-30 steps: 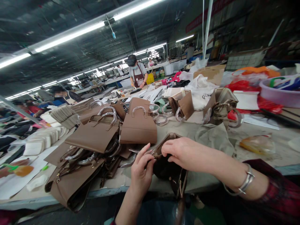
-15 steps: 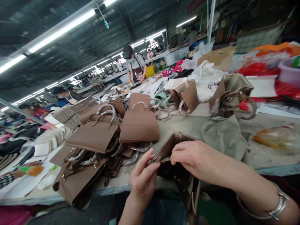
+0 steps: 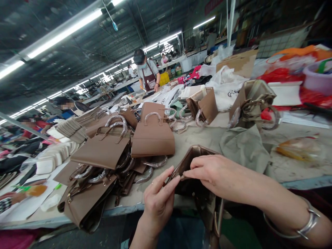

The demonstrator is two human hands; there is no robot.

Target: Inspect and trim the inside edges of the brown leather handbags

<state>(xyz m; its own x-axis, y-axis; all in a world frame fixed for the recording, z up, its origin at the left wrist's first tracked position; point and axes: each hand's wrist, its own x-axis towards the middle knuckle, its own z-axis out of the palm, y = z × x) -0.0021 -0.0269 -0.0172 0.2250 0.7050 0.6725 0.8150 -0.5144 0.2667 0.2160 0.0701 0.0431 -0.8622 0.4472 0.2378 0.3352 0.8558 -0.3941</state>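
A brown handbag (image 3: 216, 221) is held open at the table's front edge, its dark inside facing up. My left hand (image 3: 159, 200) pinches the left part of its rim between thumb and fingers. Just to the right, my right hand (image 3: 211, 173) reaches over the opening, fingers bent and closed at the inner edge near my left fingertips. Whatever small part the right fingertips grip is hard to make out. Part of the bag's lower body hangs below the table edge, and my right forearm hides some of its opening.
Brown handbags (image 3: 153, 138) with plastic-wrapped handles lie piled on the left. Another bag (image 3: 252, 100) stands open on the right beside a grey-green cloth (image 3: 245, 145). Farther right are a plastic pouch (image 3: 298, 148) and a purple basin (image 3: 317, 77). A co-worker (image 3: 149, 74) stands across the table.
My right hand's fingers have moved left along the inside of the rim, closer to my left fingertips. The left hand keeps its pinch. The whole view has shifted slightly.
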